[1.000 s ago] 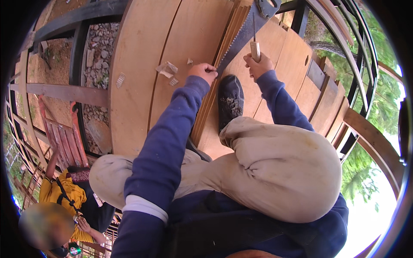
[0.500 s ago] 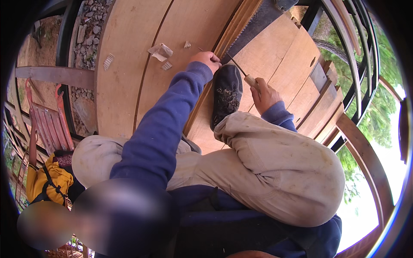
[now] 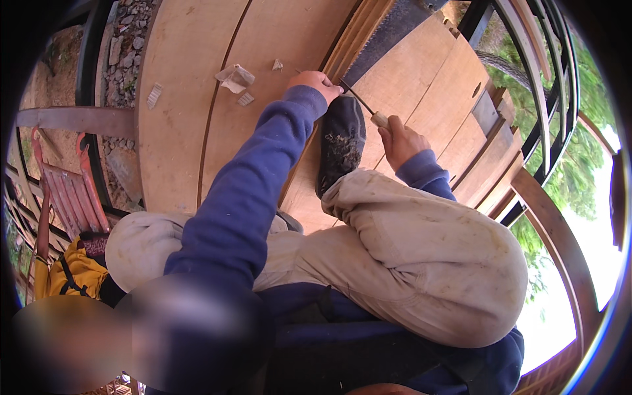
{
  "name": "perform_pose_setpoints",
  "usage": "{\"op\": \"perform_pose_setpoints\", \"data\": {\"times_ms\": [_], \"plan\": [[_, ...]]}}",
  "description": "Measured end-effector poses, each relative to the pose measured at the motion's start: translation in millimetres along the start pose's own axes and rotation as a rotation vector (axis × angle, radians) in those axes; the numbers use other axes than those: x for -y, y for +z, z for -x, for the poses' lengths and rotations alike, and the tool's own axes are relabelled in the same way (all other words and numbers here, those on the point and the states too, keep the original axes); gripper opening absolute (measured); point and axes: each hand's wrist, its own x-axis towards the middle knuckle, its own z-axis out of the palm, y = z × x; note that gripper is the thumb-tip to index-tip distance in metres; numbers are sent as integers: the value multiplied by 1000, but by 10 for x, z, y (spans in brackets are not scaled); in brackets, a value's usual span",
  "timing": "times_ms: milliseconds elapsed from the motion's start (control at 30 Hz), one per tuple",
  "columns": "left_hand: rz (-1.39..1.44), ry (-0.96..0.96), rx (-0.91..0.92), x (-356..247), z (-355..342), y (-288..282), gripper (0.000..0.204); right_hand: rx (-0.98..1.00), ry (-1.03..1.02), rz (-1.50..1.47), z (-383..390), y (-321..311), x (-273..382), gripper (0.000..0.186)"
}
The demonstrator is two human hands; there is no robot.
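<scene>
My right hand is closed round the wooden handle of a slim dark file. The file slants up and left, its tip reaching the toothed edge of a hand saw. The saw's blade lies along the edge of a stack of boards, its narrow end toward me. My left hand is closed, fingertips pinching at that narrow end, close to the file's tip; the exact grip is partly hidden. Just below the fingertips my dark shoe stands on the boards beside the stack.
Wide wooden boards lie at the left, with crumpled paper and small ridged scraps on them. Dark metal railings curve along the right. A red slatted chair and a yellow bag are at far left.
The file has shifted slightly left and up across the saw's teeth, its tip now nearer my left fingertips. My left hand has moved a little left and up. The whole view has shifted slightly.
</scene>
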Motion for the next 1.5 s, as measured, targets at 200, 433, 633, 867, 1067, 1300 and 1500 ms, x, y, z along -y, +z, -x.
{"op": "perform_pose_setpoints", "data": {"times_ms": [200, 433, 633, 867, 1067, 1300, 1500], "plan": [[-97, -43, 98, -109, -19, -62, 38, 153, 87, 56, -81, -108, 72, 32], [-88, 57, 33, -81, -55, -25, 39, 178, 102, 41, -464, -48, 181, 40], [-64, 67, -17, -4, -17, 23, 36, -62, -51, -386, -358, -144, 134, 38], [49, 298, -189, 262, 17, -97, 30, -368, 319, -329, -10, 465, -594, 40], [473, 186, 243, -236, 206, -405, 24, -159, 475, -48, 295, 725, -797, 49], [535, 246, 114, -582, 592, -621, 22, -134, 270, -1744, -1073, -241, -86, 46], [162, 423, -17, -531, 596, -595, 33, -396, -19, -1765, -1460, -259, 258, 31]]}}
